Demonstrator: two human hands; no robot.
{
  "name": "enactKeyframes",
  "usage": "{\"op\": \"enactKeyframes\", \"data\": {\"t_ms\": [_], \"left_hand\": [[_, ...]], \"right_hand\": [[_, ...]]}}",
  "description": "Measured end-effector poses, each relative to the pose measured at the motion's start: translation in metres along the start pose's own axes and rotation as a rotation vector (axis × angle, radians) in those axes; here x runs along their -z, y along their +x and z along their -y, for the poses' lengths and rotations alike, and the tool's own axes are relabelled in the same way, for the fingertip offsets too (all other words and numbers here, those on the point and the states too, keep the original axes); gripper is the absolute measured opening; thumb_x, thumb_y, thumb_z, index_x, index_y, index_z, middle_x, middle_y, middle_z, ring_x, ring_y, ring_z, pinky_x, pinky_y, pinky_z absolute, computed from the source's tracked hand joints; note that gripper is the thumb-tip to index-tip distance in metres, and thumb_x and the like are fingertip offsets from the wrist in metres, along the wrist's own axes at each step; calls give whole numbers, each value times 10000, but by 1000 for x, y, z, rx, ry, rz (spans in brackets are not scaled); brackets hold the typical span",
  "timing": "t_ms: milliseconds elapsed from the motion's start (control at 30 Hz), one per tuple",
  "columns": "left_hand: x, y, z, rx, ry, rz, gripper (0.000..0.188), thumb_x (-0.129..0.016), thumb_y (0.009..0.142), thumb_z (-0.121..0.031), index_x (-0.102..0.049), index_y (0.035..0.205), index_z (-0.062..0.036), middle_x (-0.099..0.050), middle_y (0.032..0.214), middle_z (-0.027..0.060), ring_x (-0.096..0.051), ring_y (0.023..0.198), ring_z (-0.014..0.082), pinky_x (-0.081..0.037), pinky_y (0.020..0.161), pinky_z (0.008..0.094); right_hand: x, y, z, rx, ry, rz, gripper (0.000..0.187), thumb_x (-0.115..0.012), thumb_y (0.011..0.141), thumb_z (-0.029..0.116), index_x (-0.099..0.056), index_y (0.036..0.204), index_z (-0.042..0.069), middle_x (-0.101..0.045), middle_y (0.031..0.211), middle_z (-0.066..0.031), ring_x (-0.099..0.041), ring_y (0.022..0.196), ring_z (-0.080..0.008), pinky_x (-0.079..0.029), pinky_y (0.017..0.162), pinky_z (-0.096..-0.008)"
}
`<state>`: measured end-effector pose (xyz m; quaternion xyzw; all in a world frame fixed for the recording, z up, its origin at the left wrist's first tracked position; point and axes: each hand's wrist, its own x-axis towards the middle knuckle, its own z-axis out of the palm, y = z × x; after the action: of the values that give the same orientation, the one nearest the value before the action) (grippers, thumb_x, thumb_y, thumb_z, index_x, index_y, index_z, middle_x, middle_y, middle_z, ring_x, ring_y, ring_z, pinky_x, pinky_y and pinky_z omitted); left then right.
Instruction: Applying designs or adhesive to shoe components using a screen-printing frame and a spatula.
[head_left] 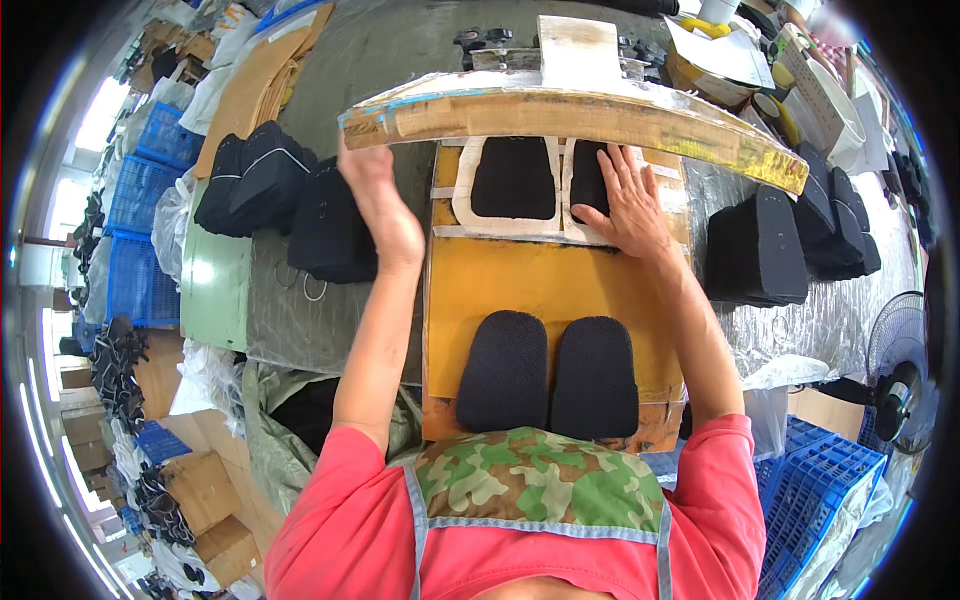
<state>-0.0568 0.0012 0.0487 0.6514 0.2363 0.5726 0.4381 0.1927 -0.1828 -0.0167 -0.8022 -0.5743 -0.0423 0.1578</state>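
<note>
Your right hand (630, 205) lies spread, fingers wide, on the right black pad (588, 175) in the white frame (462, 190), perhaps pressing it flat. The left black pad (515, 180) sits in the other opening; the close outline probably keeps each from shifting. Your left hand (380, 205) is at the left end of the raised wooden board (560, 118), likely to steady it; its fingers are blurred and partly hidden, so you cannot tell whether they grip.

The frame is toward the far edge of the yellow base (555, 280). Two loose pads (503, 370) lie side by side at its near edge, within easy reach. Black stacks (335, 225) flank it on the tabletop (380, 50), seemingly to leave the middle free.
</note>
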Motion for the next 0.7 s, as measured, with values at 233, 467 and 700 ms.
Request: {"op": "enactKeyframes", "data": {"t_ms": [233, 467, 700], "left_hand": [[3, 26, -62, -111, 54, 303, 624, -286, 1053, -508, -350, 1433, -17, -385, 1505, 198, -336, 1417, 281, -206, 1177, 418], [37, -65, -32, 98, 128, 392, 564, -301, 1044, -519, -478, 1251, -26, -263, 1582, 232, -264, 1460, 316, -174, 1182, 443], [30, -97, 3, 220, 302, 458, 102, -482, 967, -87, -495, 1056, -39, -238, 1597, 244, -499, 1245, 253, -426, 959, 346]], "right_hand": [[37, -25, 5, 81, 55, -10, 864, -568, 894, 603, -357, 1480, 5, -290, 1574, -187, -209, 1487, -326, -147, 1194, -525], [153, -67, 52, 258, 757, 406, 421, -728, 854, 212, -634, 1218, 24, -686, 1133, -170, -633, 1096, -376, -476, 978, -433], [77, 87, -21, 240, -44, -423, 556, -623, 919, 232, -436, 1418, 74, -483, 1428, -167, -440, 1330, -331, -302, 1097, -507]]}}
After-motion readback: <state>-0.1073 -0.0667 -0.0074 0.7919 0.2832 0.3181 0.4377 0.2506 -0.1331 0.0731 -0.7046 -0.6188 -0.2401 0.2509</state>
